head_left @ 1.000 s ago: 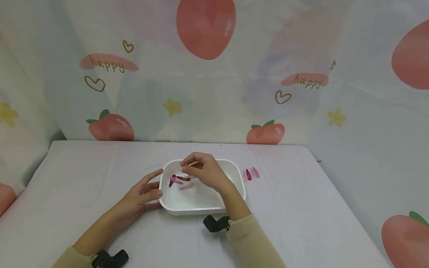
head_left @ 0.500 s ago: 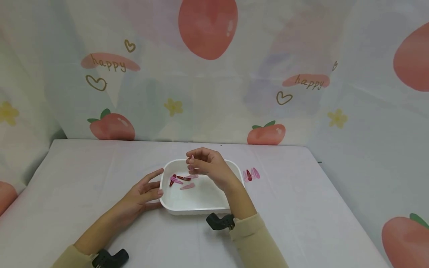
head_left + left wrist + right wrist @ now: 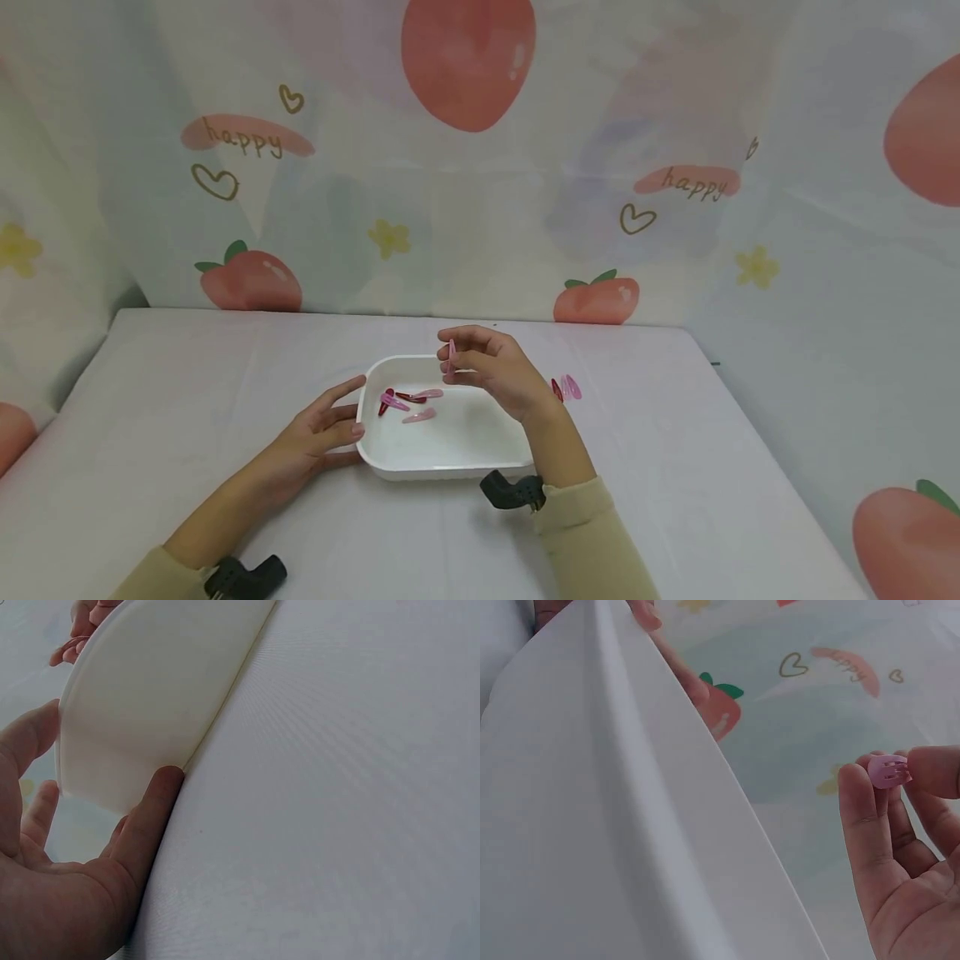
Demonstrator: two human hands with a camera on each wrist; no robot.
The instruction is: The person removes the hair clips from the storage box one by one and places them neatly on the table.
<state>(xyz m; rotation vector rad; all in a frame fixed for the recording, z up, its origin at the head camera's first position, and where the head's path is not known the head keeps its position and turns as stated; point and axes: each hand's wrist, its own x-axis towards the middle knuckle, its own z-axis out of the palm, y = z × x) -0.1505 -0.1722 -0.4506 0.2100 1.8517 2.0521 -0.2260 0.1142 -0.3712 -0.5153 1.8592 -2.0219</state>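
Note:
My right hand (image 3: 498,367) pinches a pink snap hair clip (image 3: 452,352) between thumb and fingers, raised over the far right part of the white tray (image 3: 465,450). In the right wrist view the rounded end of that pink hair clip (image 3: 886,772) shows at the fingertips. My left hand (image 3: 318,432) rests its spread, fairly straight fingers against the tray's left side, seen close in the left wrist view on the tray wall (image 3: 150,697). Inside the tray, towards the left, lie several hair clips, among them a pale pink clip (image 3: 419,416) and a red clip (image 3: 408,397).
Right of the tray, a row of hair clips lies on the white tablecloth, with a red clip (image 3: 557,390) and a pink clip (image 3: 573,387) visible; my right wrist partly covers this row. A fruit-patterned cloth backdrop (image 3: 465,217) stands behind the table (image 3: 697,467).
My right hand has lifted from the clips in the tray and moved right, carrying the pink hair clip. The left hand stays against the tray.

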